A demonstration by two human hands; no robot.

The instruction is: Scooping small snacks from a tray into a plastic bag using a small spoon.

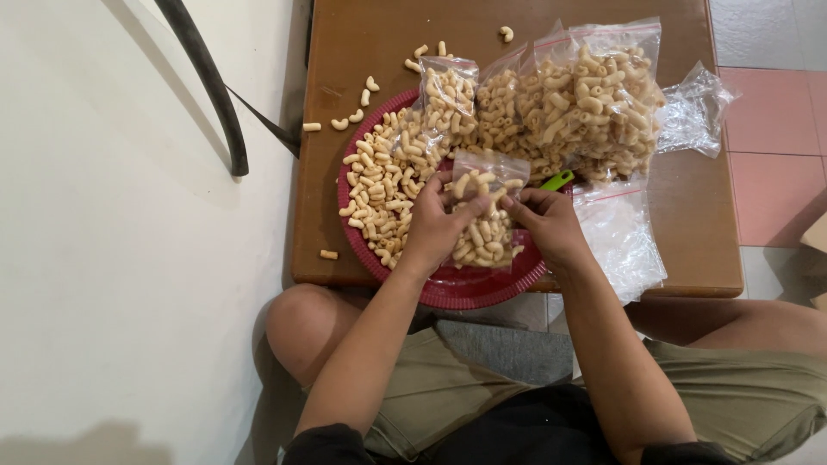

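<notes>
Hands [435, 226] [544, 220] on macaroni bag [485, 226]

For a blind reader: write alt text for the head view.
Both hands, left hand and right hand, hold a small clear bag of elbow-shaped snacks over a red tray with loose pieces, on a low brown table. Filled bags lie behind.

- Left hand [435, 226]: fingers curled, thumb and fingertips pinched shut on the left side of the small clear bag [485, 215], back of hand up.
- Right hand [544, 220]: pinching the bag's right side, knuckles bent.
- Both forearms bare, angling inward toward the bag; wrists near straight.
- Knees bare, spread below the bag.
</notes>
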